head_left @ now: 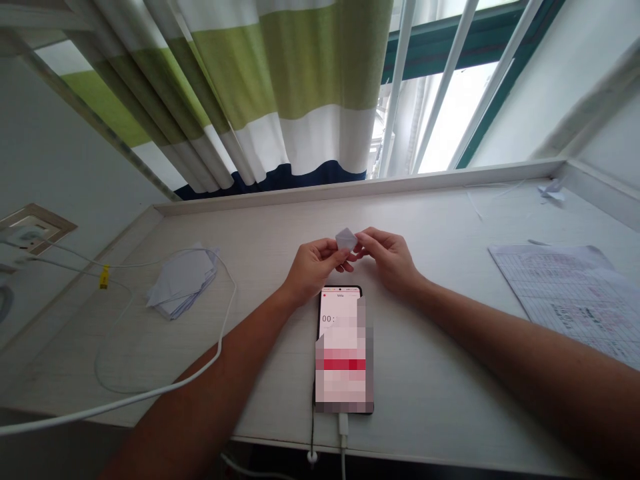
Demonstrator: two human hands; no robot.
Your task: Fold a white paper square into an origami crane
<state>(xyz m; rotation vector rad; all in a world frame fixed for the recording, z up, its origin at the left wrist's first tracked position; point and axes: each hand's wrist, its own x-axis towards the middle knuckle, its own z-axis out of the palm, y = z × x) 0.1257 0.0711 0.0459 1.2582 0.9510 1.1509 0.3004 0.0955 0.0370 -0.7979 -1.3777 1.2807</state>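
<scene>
Between my two hands, above the middle of the desk, is a small folded piece of white paper (346, 239). My left hand (319, 263) pinches its lower left side, thumb on the near face. At its right edge the fingertips of my right hand (385, 253) are closed on it, thumb and forefinger together. The paper's outline is angular, with a pointed top and visible crease lines. Just below my hands lies a phone (341, 333), its pink and white screen lit and partly blurred out.
A stack of white paper sheets (184, 280) lies at the left, beside a looping white cable (231, 293). Lined, written-on paper (570, 287) is at the right, with a crumpled scrap (551, 191) behind it. A raised ledge (280, 197) borders the white desk, below the curtain (310, 67).
</scene>
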